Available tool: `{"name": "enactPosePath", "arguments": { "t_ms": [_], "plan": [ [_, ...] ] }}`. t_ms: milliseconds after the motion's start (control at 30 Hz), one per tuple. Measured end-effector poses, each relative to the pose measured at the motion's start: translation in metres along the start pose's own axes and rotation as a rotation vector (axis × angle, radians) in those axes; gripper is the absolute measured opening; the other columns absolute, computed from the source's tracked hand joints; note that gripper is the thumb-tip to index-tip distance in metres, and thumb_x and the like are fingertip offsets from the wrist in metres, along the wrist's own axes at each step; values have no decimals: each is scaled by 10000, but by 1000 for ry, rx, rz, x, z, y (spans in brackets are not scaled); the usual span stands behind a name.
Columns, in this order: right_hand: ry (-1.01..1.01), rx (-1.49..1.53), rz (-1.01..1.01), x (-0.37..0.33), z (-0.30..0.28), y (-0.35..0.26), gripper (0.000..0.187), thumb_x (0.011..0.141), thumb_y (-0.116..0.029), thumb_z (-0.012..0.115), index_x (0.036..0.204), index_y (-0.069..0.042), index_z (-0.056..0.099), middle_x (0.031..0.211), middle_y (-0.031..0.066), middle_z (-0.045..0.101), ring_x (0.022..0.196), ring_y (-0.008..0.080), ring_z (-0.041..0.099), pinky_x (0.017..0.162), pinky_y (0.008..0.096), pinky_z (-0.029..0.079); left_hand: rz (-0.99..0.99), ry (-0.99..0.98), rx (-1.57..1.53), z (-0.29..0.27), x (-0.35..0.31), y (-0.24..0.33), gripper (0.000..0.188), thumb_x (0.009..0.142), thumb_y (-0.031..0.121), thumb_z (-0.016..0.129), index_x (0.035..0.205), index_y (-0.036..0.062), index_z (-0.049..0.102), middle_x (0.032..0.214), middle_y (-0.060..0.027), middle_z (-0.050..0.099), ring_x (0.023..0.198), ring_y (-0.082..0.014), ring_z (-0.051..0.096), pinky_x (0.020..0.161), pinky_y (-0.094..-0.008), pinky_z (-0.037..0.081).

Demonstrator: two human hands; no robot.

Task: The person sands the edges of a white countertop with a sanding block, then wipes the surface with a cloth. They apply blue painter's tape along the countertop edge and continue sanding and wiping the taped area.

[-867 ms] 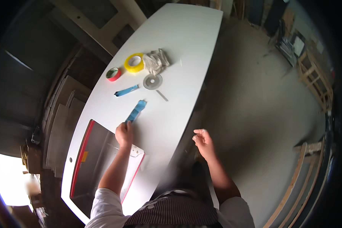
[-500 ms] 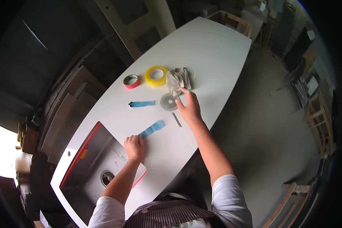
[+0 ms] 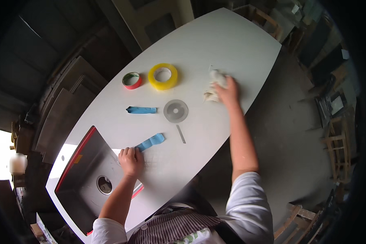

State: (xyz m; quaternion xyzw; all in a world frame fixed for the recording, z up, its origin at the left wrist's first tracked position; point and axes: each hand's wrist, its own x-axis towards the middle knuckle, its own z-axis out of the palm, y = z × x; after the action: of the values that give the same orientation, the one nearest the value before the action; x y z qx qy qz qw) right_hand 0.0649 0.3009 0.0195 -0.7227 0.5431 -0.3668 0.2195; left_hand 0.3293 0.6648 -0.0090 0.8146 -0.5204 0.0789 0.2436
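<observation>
Toward the right edge of the white countertop [image 3: 199, 49], my right hand [image 3: 229, 92] is closed on a crumpled off-white cloth [image 3: 211, 94], blurred by motion. My left hand [image 3: 130, 161] rests by the sink's edge with its fingers curled in; what they grip, if anything, is hidden. A light blue strip [image 3: 151, 141] runs up to its knuckles. Between the hands lie a grey round disc [image 3: 176, 111] with a hole in its middle and a thin narrow metal strip [image 3: 181, 134]. Left of the disc is another blue strip [image 3: 141, 110] with a dark pointed end.
Farther back stand a yellow tape roll [image 3: 162, 76] and a smaller red tape roll [image 3: 131, 81]. A grey sink [image 3: 85, 179] with red-edged rim fills the near left. Flat boards [image 3: 65, 101] lean at the left; wooden frames [image 3: 339, 140] stand along the right.
My right hand has moved right from beside the disc, dragging the crumpled cloth away from the yellow roll. My left hand keeps its place by the sink; the whole view has shifted a little.
</observation>
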Motion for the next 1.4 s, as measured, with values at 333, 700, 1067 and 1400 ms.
{"name": "enactPosePath", "arguments": {
  "t_ms": [333,700,1067,1400],
  "plan": [
    [-3,-438,-110,-90,-51,96,585,785,-451,697,1223,-73,611,1494,78,386,1405,359,274,1107,491,321,38,-26,26,6,0,4,206,855,121,557,675,47,485,722,-126,552,739,-358,518,685,-475,393],
    [-150,65,-274,-383,-1,-78,514,609,-228,828,1043,-15,654,1436,123,424,1388,446,257,1110,528,300,76,-53,34,15,-6,-11,244,914,200,532,720,52,536,792,-114,590,801,-347,546,741,-469,420],
    [-535,380,57,-605,18,-64,486,740,-185,785,1167,-72,581,1280,171,543,1119,372,565,928,438,487,-252,-500,-1073,-42,-49,-42,291,991,265,552,763,87,584,710,5,562,666,-87,480,637,-252,388],
    [-901,911,495,-592,-2,-178,504,818,-141,665,1253,6,459,1093,123,584,989,218,601,880,352,492,514,-534,-762,-151,-226,2,126,950,94,564,859,15,600,993,-128,643,900,-221,588,815,-336,460]
  ]
}}
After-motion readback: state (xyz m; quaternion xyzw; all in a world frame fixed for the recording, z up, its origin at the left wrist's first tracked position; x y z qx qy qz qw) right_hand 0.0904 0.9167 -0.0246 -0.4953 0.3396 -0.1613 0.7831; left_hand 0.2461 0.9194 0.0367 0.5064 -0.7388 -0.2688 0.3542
